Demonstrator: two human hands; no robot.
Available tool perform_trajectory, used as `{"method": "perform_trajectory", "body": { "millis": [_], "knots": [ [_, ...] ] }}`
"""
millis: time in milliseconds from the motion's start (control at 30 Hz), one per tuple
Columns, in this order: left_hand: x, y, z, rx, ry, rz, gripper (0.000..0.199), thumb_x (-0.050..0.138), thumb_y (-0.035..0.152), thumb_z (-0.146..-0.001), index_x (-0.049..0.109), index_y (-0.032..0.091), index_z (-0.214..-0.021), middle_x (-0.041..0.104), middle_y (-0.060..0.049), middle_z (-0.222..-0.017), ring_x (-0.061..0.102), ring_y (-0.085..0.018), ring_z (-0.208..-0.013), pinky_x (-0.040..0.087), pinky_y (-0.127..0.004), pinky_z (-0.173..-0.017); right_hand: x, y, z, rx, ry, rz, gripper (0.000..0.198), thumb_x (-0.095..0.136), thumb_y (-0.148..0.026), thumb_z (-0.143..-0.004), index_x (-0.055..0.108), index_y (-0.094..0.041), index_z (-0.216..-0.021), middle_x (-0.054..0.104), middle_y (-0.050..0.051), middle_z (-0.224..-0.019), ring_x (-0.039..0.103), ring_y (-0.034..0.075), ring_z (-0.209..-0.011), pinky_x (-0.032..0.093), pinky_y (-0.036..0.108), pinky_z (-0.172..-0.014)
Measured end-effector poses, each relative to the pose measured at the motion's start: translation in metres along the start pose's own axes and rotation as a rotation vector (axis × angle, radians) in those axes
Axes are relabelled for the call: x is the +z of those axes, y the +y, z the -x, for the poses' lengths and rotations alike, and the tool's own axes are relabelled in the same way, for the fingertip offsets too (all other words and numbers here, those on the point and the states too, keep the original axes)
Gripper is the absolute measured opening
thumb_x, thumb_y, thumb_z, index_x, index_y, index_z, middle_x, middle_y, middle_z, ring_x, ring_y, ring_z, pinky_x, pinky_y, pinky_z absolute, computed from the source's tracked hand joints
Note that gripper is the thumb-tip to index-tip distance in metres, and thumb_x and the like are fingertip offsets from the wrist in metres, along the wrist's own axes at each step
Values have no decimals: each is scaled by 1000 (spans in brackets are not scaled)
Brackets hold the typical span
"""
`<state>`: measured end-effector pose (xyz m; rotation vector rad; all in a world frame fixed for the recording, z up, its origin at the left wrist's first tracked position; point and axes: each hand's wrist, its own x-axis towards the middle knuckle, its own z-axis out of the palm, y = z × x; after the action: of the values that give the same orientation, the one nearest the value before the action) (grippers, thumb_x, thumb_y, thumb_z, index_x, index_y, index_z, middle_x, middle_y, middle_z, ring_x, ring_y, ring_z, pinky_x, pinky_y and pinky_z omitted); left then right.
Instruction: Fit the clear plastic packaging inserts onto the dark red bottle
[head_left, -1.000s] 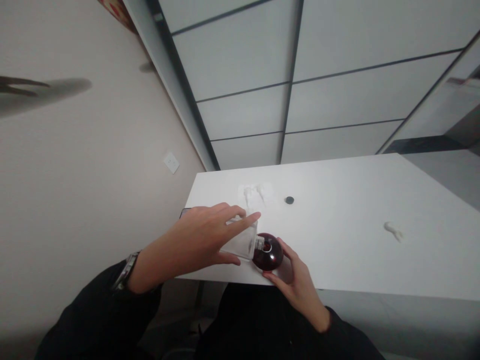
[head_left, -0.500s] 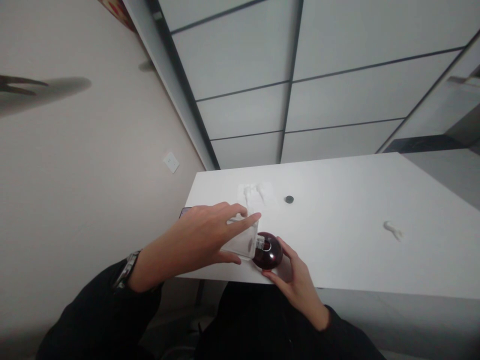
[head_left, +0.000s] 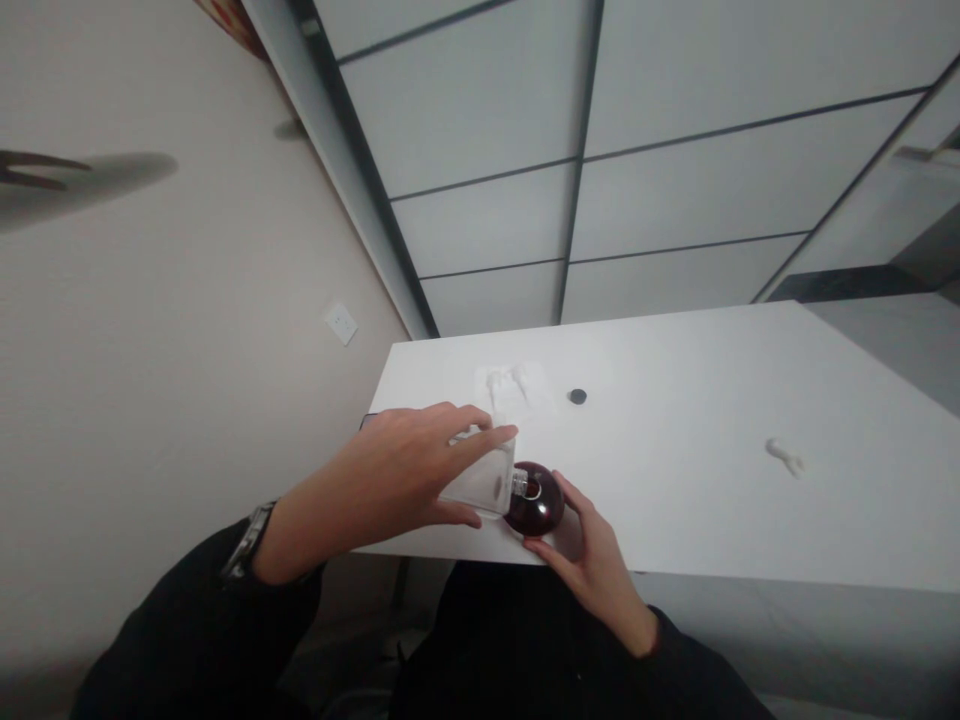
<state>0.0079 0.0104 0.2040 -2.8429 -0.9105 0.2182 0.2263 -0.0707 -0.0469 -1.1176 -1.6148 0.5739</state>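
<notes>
My left hand [head_left: 409, 470] is closed round a clear, square-sided glass bottle [head_left: 486, 478], tipped on its side. The bottle's threaded neck points right and meets the opening of a dark red, rounded bottle [head_left: 535, 505]. My right hand [head_left: 592, 555] grips that round bottle from the right, thumb at the near side and fingers at the far side. Whether liquid runs between the two, I cannot tell. A small dark round cap [head_left: 577, 397] lies on the table beyond the hands.
On the white table [head_left: 690, 440], a white sheet with whitish pieces [head_left: 514, 385] lies behind my left hand. A small white piece [head_left: 784, 456] rests to the right. A dark-edged flat object [head_left: 367, 420] is partly hidden by my left hand. The wall [head_left: 225, 350] stands close on the left.
Both hands keep their holds, and the bottles stay neck to opening. The whole view has shifted very slightly; nothing else visibly differs.
</notes>
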Motion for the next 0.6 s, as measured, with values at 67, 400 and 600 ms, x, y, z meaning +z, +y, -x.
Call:
{"method": "perform_trajectory", "body": {
  "millis": [67, 400, 600],
  "knots": [
    [0, 0, 0, -9, -6, 5, 86, 88, 58, -83, 47, 28, -151, 69, -10, -141, 73, -29, -116, 59, -33, -78, 0, 0, 0, 10, -2, -6, 76, 78, -43, -95, 42, -30, -161, 65, 12, -152, 66, 32, -137, 58, 50, -113],
    [-4, 2, -1, -30, -24, 53, 79, 90, 56, -81, 52, 26, -143, 71, -8, -137, 73, -29, -115, 59, -34, -79, 2, 4, 3, 42, 2, -26, 75, 80, -42, -94, 46, -28, -159, 65, 13, -152, 65, 33, -138, 56, 50, -115],
    [-5, 2, -2, -25, -17, 54, 78, 90, 55, -81, 53, 25, -143, 71, -8, -137, 73, -29, -116, 60, -35, -78, 1, 4, 3, 61, -16, -25, 76, 80, -43, -93, 46, -26, -159, 65, 15, -151, 64, 35, -138, 56, 53, -115]
  ]
}}
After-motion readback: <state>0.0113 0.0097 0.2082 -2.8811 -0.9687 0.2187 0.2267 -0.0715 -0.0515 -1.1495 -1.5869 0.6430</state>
